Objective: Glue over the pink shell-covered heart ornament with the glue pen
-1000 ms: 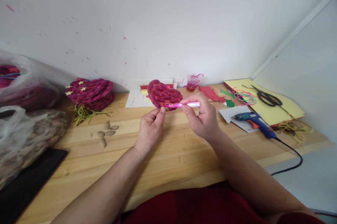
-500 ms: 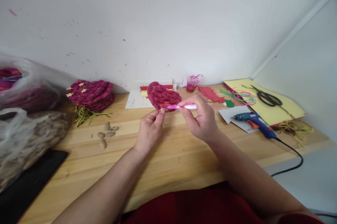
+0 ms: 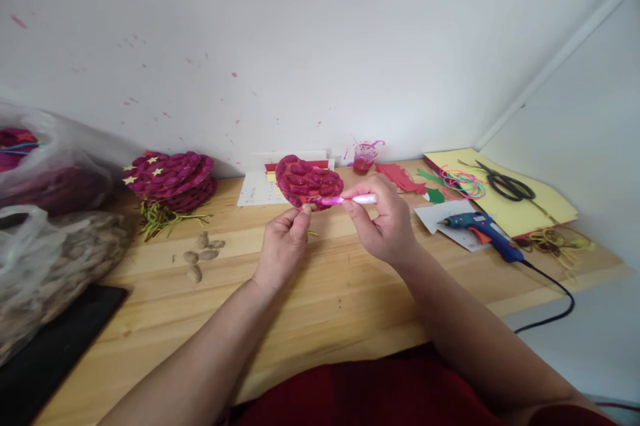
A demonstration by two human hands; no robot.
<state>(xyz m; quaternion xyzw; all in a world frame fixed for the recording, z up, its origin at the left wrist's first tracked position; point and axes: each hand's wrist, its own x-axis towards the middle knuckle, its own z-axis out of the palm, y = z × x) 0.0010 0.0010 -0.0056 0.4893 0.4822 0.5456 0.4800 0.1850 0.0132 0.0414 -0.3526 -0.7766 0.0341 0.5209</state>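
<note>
Your left hand point(image 3: 283, 246) pinches the lower edge of the red heart piece point(image 3: 307, 181) between thumb and fingertips, holding it up just above the hand and over the wooden table point(image 3: 325, 293). Your right hand point(image 3: 385, 226) grips the white pen point(image 3: 350, 200) with closed fingers, and its pink tip is at the heart's lower edge. By the wall behind, a small clear cup point(image 3: 364, 159) holds pink-red liquid. At far left, one plastic bag point(image 3: 50, 259) is full of tan shells and another bag point(image 3: 55, 169) holds dark red pieces.
</note>
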